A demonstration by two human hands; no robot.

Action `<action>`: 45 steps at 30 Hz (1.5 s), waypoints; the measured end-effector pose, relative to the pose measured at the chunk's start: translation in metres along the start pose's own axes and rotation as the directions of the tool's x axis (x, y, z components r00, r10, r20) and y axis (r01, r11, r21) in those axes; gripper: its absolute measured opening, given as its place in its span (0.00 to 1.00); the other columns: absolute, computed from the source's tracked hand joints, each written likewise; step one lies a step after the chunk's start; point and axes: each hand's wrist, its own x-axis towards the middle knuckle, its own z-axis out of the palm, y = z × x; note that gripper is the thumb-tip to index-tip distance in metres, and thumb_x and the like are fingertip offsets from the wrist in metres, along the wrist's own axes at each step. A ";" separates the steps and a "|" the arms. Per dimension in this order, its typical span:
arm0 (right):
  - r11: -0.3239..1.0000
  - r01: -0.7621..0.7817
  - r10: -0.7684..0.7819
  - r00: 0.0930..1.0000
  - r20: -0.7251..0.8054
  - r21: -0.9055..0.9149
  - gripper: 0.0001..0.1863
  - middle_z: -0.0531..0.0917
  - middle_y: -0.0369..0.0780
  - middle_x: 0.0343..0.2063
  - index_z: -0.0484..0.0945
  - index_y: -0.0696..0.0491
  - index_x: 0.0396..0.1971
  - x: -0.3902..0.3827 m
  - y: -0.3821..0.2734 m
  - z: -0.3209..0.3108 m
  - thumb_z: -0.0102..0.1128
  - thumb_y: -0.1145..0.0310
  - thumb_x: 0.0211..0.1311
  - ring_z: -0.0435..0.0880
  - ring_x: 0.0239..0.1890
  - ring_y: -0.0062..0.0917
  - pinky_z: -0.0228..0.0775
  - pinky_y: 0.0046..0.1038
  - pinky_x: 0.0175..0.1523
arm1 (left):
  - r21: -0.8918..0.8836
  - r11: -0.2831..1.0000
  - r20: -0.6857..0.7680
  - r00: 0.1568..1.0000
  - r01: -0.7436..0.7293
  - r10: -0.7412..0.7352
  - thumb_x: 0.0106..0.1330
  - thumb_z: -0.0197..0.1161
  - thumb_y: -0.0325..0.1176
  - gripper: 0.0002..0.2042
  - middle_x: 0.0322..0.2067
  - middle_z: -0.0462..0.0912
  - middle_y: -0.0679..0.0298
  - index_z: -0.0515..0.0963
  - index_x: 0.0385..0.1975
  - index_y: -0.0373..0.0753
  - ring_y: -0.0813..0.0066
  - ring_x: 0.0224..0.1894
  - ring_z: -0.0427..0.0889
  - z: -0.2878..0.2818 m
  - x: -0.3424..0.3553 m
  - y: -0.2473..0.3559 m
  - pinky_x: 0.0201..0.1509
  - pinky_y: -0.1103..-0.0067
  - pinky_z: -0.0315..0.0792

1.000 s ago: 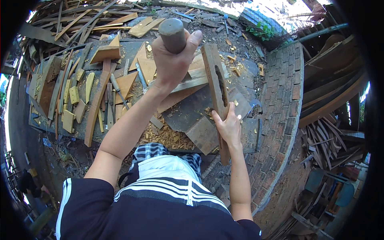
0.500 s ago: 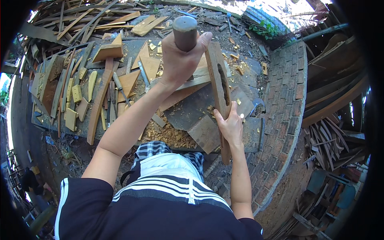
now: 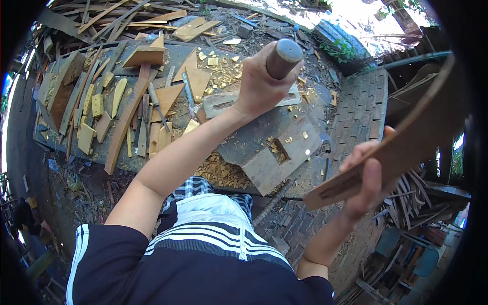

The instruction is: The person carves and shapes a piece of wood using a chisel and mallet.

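Observation:
My left hand (image 3: 267, 84) is wrapped round a thick brown cylindrical tool handle (image 3: 283, 60) with a flat grey end facing up. The tool's lower part is hidden behind the fist. Below it on the workbench lies a pale slotted piece of wood (image 3: 219, 105). Off the bench's right side, my right hand (image 3: 367, 178) grips a long brown wooden board (image 3: 406, 140) near its lower end. The board tilts up toward the upper right, and a dark slot shows near its lower end. A flat board with a square notch (image 3: 305, 142) rests on the bench.
Wood offcuts (image 3: 96, 104), a chisel (image 3: 156, 101) and a long curved strip of wood (image 3: 127, 122) cover the bench's left half. Wood chips (image 3: 218, 170) lie along its near edge. A brick ledge (image 3: 361, 101) runs at the right. Scrap wood (image 3: 122, 23) is piled behind.
My right hand has lifted the slotted board off the bench and swung it right and upward. My left hand has moved right with the tool. The notched board is now uncovered.

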 end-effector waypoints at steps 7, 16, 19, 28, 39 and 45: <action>0.790 0.119 0.097 0.944 0.315 -0.601 0.27 0.80 0.39 0.30 0.66 0.57 0.51 -0.002 -0.012 0.014 0.66 0.69 0.51 0.79 0.29 0.27 0.72 0.29 0.39 | -0.079 0.996 0.036 0.999 -0.030 0.033 0.53 0.69 0.25 0.11 0.26 0.84 0.59 0.75 0.34 0.39 0.71 0.28 0.86 0.008 -0.011 -0.010 0.32 0.76 0.80; 0.849 0.103 0.042 0.965 0.259 -0.518 0.29 0.75 0.36 0.28 0.64 0.60 0.55 -0.022 0.005 -0.011 0.60 0.65 0.55 0.75 0.28 0.20 0.68 0.22 0.34 | 0.037 0.995 0.104 0.991 -0.093 0.089 0.48 0.71 0.33 0.14 0.20 0.80 0.59 0.72 0.32 0.45 0.57 0.25 0.83 0.017 -0.032 -0.005 0.27 0.66 0.75; 0.890 -0.161 0.219 0.972 0.088 -0.427 0.32 0.75 0.37 0.33 0.65 0.61 0.56 -0.031 -0.002 -0.025 0.65 0.66 0.51 0.74 0.36 0.22 0.68 0.23 0.43 | 0.058 0.992 0.145 0.984 -0.113 0.103 0.47 0.74 0.29 0.16 0.23 0.81 0.59 0.74 0.33 0.42 0.61 0.26 0.84 0.018 -0.034 -0.006 0.27 0.72 0.75; 0.878 -0.019 0.122 0.975 0.186 -0.478 0.34 0.76 0.40 0.28 0.61 0.60 0.59 -0.051 0.029 -0.036 0.63 0.64 0.54 0.75 0.27 0.21 0.70 0.24 0.34 | 0.086 0.981 0.218 0.964 -0.175 0.153 0.46 0.72 0.30 0.14 0.23 0.81 0.60 0.74 0.31 0.44 0.59 0.26 0.83 0.029 -0.040 -0.001 0.27 0.69 0.75; 0.818 -0.189 0.361 0.904 0.229 -0.543 0.31 0.81 0.55 0.46 0.71 0.63 0.54 -0.022 0.158 -0.018 0.65 0.54 0.58 0.79 0.52 0.46 0.69 0.39 0.56 | 0.029 0.957 0.263 0.926 -0.289 0.271 0.53 0.72 0.34 0.09 0.20 0.80 0.63 0.77 0.25 0.42 0.65 0.22 0.83 0.027 -0.057 0.008 0.24 0.74 0.74; 0.577 -0.149 0.446 0.881 0.157 -0.803 0.36 0.81 0.60 0.38 0.66 0.60 0.55 -0.020 0.166 0.011 0.64 0.49 0.56 0.79 0.44 0.59 0.69 0.49 0.52 | -0.104 0.979 0.204 0.959 -0.177 0.195 0.44 0.72 0.24 0.14 0.24 0.83 0.60 0.79 0.32 0.41 0.68 0.26 0.85 0.008 -0.035 -0.007 0.28 0.75 0.77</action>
